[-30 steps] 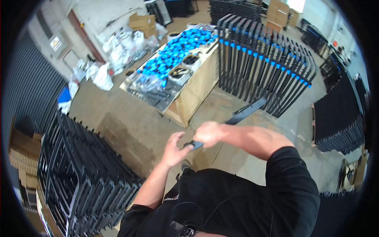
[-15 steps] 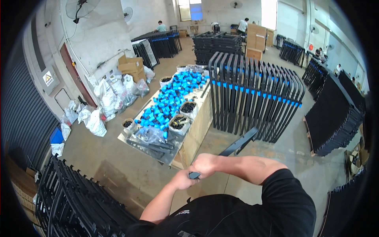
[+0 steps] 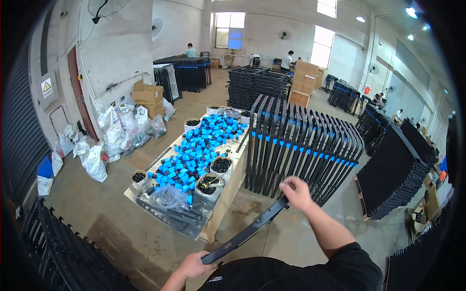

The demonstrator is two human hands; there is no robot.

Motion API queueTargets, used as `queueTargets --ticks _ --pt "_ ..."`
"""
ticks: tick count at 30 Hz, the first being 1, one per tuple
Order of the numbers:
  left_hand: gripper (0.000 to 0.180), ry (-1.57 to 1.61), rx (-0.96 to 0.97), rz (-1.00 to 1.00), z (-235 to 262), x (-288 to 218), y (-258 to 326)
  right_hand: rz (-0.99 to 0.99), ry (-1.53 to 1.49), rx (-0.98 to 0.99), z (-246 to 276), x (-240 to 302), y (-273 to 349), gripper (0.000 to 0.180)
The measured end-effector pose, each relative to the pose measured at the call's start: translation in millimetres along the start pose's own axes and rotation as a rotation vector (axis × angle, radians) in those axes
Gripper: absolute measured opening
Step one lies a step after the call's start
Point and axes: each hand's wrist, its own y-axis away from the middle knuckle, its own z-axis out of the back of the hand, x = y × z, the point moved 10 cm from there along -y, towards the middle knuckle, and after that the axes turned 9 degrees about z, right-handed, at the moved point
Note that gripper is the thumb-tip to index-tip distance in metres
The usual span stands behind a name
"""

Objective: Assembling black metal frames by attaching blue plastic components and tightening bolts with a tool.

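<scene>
A long black metal bar (image 3: 247, 233) slants across in front of my body, its far end up to the right. My left hand (image 3: 192, 265) is closed round its near end. At the far end is my right hand (image 3: 297, 193), its fingers loosely bent with a gap between thumb and forefinger. The fingers reach past the bar's tip, and whether the palm touches the bar I cannot tell. Beyond the bar stands a row of upright black frames (image 3: 301, 140) with bent tops and blue pieces on them.
Left of the frames, a worktable (image 3: 206, 230) bears heaped blue-and-black parts (image 3: 189, 160), bags of black pieces (image 3: 222, 165) and loose black bars (image 3: 170, 213). More black frames (image 3: 63, 247) stand at near left. White sacks (image 3: 114, 131) line the wall; stacked black panels (image 3: 388, 169) stand at right.
My hands were together at the bar's near end. The right hand has moved away to the far end, and the left has shifted down and left with the bar. The view has tipped up.
</scene>
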Motion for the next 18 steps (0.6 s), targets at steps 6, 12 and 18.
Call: queueTargets --ticks 6,12,18 --pt "0.055 0.082 -0.128 0.043 25.3 9.5 -35.0 0.295 0.087 -0.018 -39.4 -15.7 -15.6 0.024" --pt "0.039 0.208 -0.447 0.045 44.7 -57.8 -71.3 0.382 -0.005 0.064 -69.1 -74.1 -124.0 0.028" --pt "0.023 0.484 -0.652 0.056 21.1 -131.3 -140.7 0.208 -0.140 0.268 -90.9 -182.6 -252.4 0.033"
